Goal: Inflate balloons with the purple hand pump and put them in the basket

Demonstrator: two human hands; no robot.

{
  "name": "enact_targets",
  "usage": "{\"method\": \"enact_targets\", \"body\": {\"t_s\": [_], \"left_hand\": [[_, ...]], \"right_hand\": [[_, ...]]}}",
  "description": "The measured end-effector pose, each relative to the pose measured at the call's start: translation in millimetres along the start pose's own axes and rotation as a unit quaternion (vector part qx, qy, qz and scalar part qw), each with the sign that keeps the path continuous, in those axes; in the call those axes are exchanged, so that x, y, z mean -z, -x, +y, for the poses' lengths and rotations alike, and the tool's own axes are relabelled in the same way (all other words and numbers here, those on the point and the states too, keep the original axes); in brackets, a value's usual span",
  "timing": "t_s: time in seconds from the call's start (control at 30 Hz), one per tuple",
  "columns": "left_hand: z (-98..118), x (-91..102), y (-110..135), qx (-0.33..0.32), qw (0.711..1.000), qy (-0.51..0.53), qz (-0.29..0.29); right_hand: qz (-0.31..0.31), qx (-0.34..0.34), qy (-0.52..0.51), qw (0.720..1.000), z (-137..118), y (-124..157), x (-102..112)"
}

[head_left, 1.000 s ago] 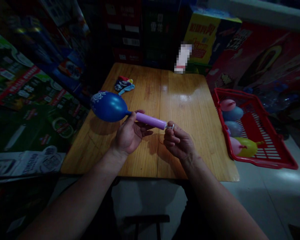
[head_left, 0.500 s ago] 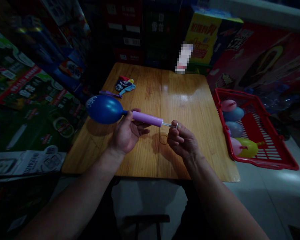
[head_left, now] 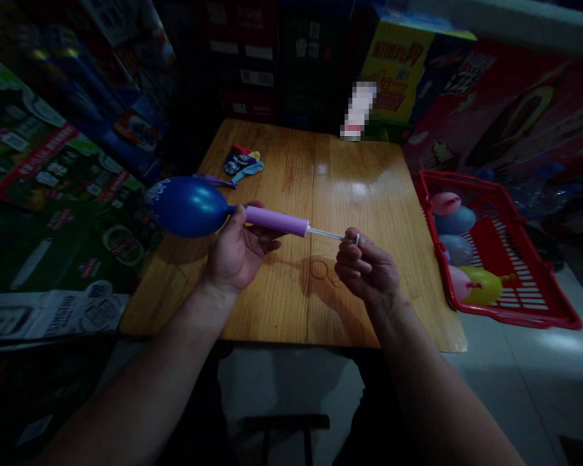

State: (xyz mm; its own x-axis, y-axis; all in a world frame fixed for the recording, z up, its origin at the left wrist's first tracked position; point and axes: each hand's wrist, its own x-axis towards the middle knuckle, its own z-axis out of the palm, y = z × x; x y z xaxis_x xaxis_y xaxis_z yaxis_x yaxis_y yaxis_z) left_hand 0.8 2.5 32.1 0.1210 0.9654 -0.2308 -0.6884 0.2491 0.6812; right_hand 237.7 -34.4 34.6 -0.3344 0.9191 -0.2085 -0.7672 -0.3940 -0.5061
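My left hand [head_left: 236,252] is closed around the left end of a purple balloon pump [head_left: 278,221], with the thumb at the neck of a blue balloon [head_left: 189,207]. The balloon is partly inflated, carries white print at its far end, and sits on the pump's nozzle, which my fingers hide. My right hand [head_left: 366,265] grips the white handle [head_left: 356,239] of the pump. A length of the pale plunger rod [head_left: 326,233] shows between the pump's body and that hand. Thin rubber bands [head_left: 319,269] lie on the table below the pump.
Flat balloons [head_left: 243,162] lie in a heap at the back left of the wooden table [head_left: 369,194]. On the right, a red basket [head_left: 519,317] holds several inflated balloons. Stacked boxes [head_left: 252,71] border the table's far side, and green cartons [head_left: 68,252] stand on the left.
My right hand has moved right and drawn the plunger rod further out. The pump, my left hand and the balloon have shifted left. The balloon looks somewhat larger.
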Motion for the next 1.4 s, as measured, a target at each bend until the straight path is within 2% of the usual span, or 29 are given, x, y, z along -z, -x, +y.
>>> {"method": "enact_targets", "body": {"t_s": [0.23, 0.4, 0.5, 0.67, 0.9, 1.07, 1.2, 1.3, 1.4], "left_hand": [[-19.6, -6.6, 11.7, 0.058, 0.996, 0.012, -0.069], [-20.6, -6.9, 8.0, 0.035, 0.998, -0.008, -0.056], [-14.2, -3.5, 3.5, 0.035, 0.998, -0.017, -0.045], [-6.3, 2.7, -0.3, -0.004, 1.000, -0.015, -0.015], [-18.7, -3.4, 9.2, 0.058, 0.997, -0.003, -0.060], [-18.6, -5.4, 8.3, 0.046, 0.998, -0.007, -0.045], [-11.0, -2.8, 3.3, 0.039, 0.999, -0.015, -0.023], [-4.6, 0.2, 1.0, 0.010, 1.000, -0.015, 0.000], [-7.7, 1.6, 3.3, 0.007, 1.000, -0.008, -0.019]], "right_hand": [[-0.009, -0.021, -0.015, 1.000, 19.7, -3.6, 2.6], [-0.017, -0.037, -0.045, 0.998, 24.6, -8.0, 3.8], [-0.009, -0.040, -0.049, 0.998, 14.5, -6.6, 4.8], [-0.008, -0.012, -0.055, 0.998, 1.1, -2.8, 4.5], [-0.010, -0.035, -0.052, 0.998, 21.7, -7.8, 5.0], [0.003, -0.032, -0.035, 0.999, 25.3, -9.0, 3.9], [0.003, -0.043, -0.016, 0.999, 14.7, -6.2, 3.6], [0.000, -0.025, -0.018, 1.000, 5.6, -4.1, 4.9], [-0.014, -0.018, -0.033, 0.999, 7.8, -3.9, 5.6]]}}
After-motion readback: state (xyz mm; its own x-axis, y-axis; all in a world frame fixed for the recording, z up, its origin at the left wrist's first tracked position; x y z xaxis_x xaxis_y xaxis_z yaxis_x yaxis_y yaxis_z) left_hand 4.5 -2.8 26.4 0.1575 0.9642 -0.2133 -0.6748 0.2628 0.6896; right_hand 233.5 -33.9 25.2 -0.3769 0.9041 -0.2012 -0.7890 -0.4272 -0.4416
